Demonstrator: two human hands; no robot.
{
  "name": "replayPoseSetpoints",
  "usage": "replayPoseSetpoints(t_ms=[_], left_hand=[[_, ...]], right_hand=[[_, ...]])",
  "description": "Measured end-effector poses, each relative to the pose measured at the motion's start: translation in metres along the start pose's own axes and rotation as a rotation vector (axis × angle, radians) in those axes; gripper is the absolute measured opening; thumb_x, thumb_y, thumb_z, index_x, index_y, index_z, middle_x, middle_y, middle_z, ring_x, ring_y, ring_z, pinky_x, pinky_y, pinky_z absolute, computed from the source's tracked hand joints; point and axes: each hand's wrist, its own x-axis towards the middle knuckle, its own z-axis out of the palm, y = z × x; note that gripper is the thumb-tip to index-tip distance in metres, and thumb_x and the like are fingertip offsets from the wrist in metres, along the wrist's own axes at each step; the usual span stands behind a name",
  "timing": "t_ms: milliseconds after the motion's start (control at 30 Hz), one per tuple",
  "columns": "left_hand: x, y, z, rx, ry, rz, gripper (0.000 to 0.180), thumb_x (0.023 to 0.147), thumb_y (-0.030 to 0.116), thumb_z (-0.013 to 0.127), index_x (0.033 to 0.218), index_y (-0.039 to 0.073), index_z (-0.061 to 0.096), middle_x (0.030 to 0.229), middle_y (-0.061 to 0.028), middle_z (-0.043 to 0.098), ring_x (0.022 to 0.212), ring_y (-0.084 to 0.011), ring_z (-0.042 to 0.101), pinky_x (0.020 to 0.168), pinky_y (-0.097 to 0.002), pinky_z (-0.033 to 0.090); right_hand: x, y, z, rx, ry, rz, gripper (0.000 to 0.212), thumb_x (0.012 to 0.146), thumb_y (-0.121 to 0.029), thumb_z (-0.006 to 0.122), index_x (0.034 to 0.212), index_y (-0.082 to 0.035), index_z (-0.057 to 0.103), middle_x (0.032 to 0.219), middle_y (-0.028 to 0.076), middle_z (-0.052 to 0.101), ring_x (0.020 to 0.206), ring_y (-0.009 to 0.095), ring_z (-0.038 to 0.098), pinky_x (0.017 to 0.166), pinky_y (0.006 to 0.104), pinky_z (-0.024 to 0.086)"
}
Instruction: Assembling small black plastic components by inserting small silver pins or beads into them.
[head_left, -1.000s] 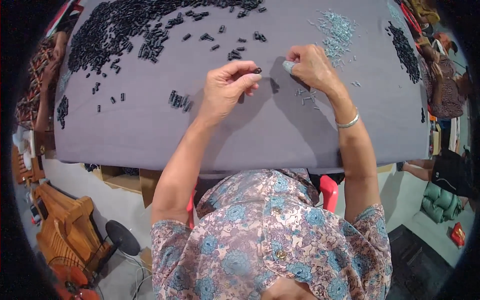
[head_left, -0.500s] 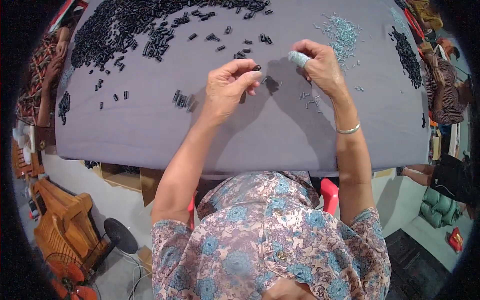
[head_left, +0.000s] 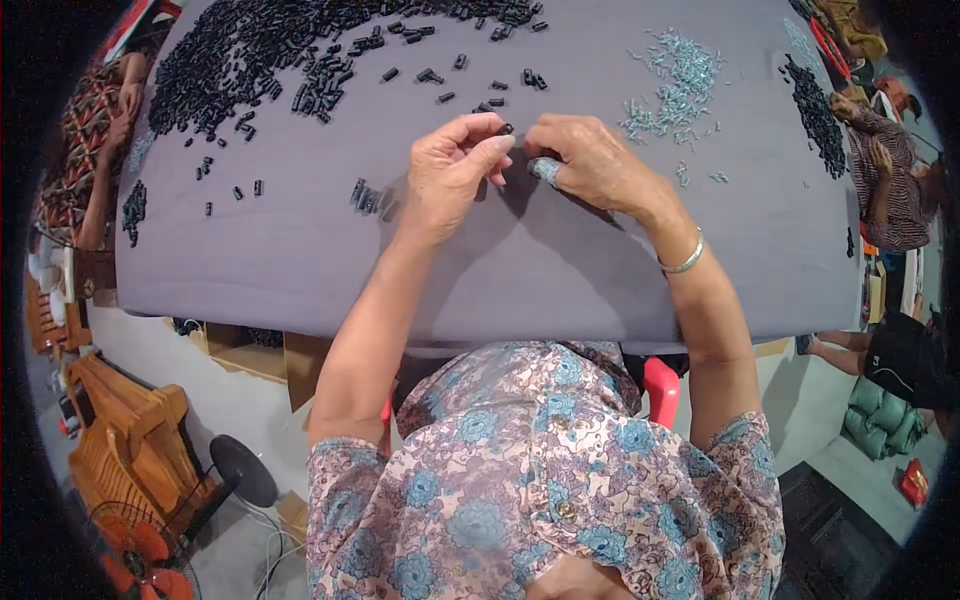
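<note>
A black tube (head_left: 506,130) is pinched by the left hand (head_left: 448,178), the right hand's (head_left: 595,165) grip cannot be told, one row (head_left: 364,195) is separated, and a heap (head_left: 225,80) is left toward the desk's (head_left: 260,270) far-left corner.

home-like workroom | cloth-covered table (head_left: 300,270) | black parts heap (head_left: 225,75) | wooden furniture (head_left: 150,405) | fan (head_left: 150,541)

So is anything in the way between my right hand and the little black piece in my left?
Nothing visible. The small black piece is pinched in your left hand, your right hand is close beside it, and only a narrow gap shows between them. The nearest loose black pieces lie farther up the tablecloth.
</note>
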Motion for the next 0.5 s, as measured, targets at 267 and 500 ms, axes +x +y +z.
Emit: replayPoseSetpoints(t_ms=[267, 500], left_hand=[[-0.002, 0.003, 0.004, -0.007, -0.003, -0.002, 0.019, 0.081, 0.007, 0.066, 0.098, -0.001, 0.064, 0.079, -0.0040, 0.062, 0.066, -0.0080, 0.059, 0.054, -0.0205, 0.050], [-0.002, 0.002, 0.004, -0.025, 0.004, -0.010, 0.018, 0.082, 0.006, 0.066, 0.098, -0.001, 0.064, 0.079, -0.0040, 0.062, 0.066, -0.0085, 0.060, 0.055, -0.0209, 0.050]], right_hand=[[0.002, -0.011, -0.012, 0.436, 0.080, 0.301, 0.011, 0.078, -0.007, 0.062, 0.086, 0.000, 0.060, 0.068, 0.006, 0.060, 0.061, 0.011, 0.055, 0.055, 0.0285, 0.045], [0.010, -0.017, -0.013, 0.453, 0.189, 0.227, 0.012, 0.078, -0.004, 0.060, 0.090, -0.002, 0.060, 0.075, 0.007, 0.062, 0.068, 0.014, 0.058, 0.062, 0.0287, 0.047]])
